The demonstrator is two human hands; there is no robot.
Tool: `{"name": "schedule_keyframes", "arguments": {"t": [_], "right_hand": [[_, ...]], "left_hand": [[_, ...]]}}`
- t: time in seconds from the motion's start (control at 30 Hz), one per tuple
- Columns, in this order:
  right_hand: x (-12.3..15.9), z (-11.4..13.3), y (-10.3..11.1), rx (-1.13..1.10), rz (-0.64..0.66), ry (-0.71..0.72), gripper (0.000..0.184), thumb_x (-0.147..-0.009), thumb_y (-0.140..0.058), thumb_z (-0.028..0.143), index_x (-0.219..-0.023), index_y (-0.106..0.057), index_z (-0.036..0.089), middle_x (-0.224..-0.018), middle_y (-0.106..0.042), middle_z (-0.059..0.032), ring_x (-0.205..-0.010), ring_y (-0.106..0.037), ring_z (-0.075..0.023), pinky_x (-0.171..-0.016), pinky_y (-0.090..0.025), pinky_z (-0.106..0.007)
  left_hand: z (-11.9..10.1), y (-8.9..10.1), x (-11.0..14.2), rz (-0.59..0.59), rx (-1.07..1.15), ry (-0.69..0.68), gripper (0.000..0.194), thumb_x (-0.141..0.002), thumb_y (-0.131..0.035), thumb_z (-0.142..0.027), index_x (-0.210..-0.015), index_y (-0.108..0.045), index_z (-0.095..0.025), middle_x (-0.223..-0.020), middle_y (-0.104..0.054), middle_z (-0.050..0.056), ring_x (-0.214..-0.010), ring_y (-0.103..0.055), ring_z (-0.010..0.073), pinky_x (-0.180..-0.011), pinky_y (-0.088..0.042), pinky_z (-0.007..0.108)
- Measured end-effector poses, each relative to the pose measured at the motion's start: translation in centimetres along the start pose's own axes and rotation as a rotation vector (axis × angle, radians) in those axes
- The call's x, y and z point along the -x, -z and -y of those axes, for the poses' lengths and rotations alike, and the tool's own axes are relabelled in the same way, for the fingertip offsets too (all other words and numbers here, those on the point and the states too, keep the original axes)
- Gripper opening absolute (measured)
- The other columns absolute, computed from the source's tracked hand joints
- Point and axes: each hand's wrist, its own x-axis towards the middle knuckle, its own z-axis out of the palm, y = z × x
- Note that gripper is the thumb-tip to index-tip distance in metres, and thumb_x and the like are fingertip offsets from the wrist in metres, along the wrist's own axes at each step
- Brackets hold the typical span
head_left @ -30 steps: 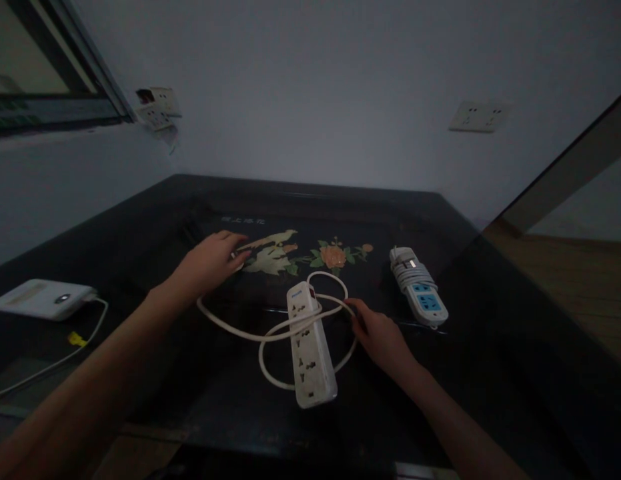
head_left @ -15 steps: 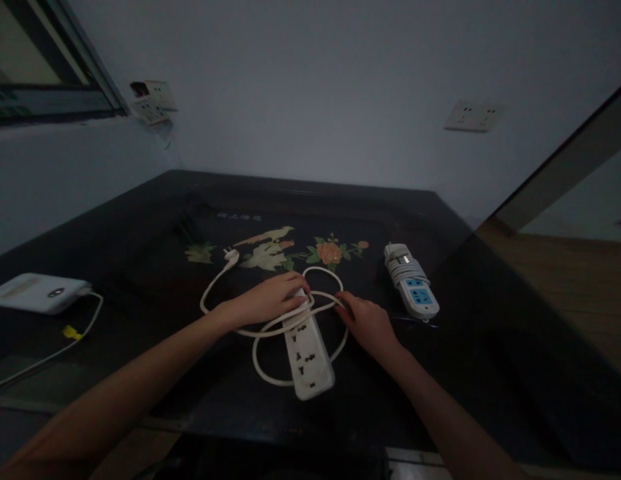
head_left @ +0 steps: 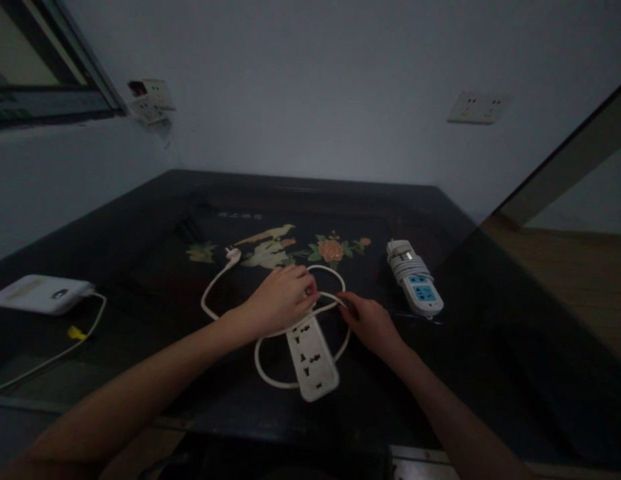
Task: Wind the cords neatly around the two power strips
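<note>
A white power strip (head_left: 314,365) lies lengthwise in front of me, its sockets facing up. Its white cord (head_left: 270,381) loops around and across it. My left hand (head_left: 284,300) is closed over the strip's far end, with cord at its fingertips; the fingers cover that end. Just to the right, my right hand (head_left: 371,327) pinches the cord where it curves beside the strip. Beyond my left hand, the cord's plug (head_left: 233,255) rests on the dark table (head_left: 190,393).
On the right lies a second power strip (head_left: 423,295) with blue sockets and a grey cord wound around it. A white device (head_left: 43,293) with a cable and yellow tag (head_left: 76,333) is at left. Wall sockets (head_left: 475,108) are above the table.
My left hand has shifted slightly right and its fingers have curled further over the strip's end, covering more cord. The right hand stays on the cord, nearly in place.
</note>
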Motion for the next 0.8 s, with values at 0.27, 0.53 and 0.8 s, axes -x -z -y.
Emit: {"name": "schedule_keyframes", "arguments": {"t": [0.27, 0.53, 0.8], "right_hand": [[0.0, -0.4, -0.5, -0.155, -0.040, 0.030, 0.028, -0.093, -0.044, 0.025, -0.114, -0.063, 0.024, -0.091, -0.073, -0.0049, -0.080, -0.068, -0.0184, -0.066, -0.041, -0.024], [-0.3, -0.7, -1.4, -0.338, -0.162, -0.028, 0.020, -0.090, -0.046, 0.023, -0.109, -0.051, 0.020, -0.066, -0.062, 0.0014, -0.056, -0.058, -0.0161, -0.053, -0.035, -0.023], [-1.2, -2.1, -1.9, -0.458, -0.242, -0.042, 0.016, -0.089, -0.044, 0.028, -0.103, -0.049, 0.021, -0.055, -0.049, 0.0068, -0.052, -0.052, -0.0151, -0.050, -0.033, -0.022]], "left_hand": [[-3.7, -1.5, -2.1, 0.143, -0.288, -0.039, 0.022, -0.086, -0.059, -0.032, -0.093, -0.069, -0.014, -0.094, -0.067, 0.013, -0.096, -0.059, 0.0295, -0.078, -0.040, 0.039], [-2.5, -2.0, -0.8, 0.058, -0.068, -0.059, 0.023, -0.092, -0.050, -0.029, -0.085, -0.068, -0.017, -0.097, -0.061, 0.008, -0.095, -0.055, 0.0229, -0.080, -0.041, 0.037], [-1.4, -0.7, 1.5, 0.048, 0.233, -0.290, 0.023, -0.094, -0.047, -0.026, -0.092, -0.068, -0.016, -0.105, -0.060, 0.009, -0.101, -0.054, 0.0207, -0.088, -0.046, 0.034]]}}
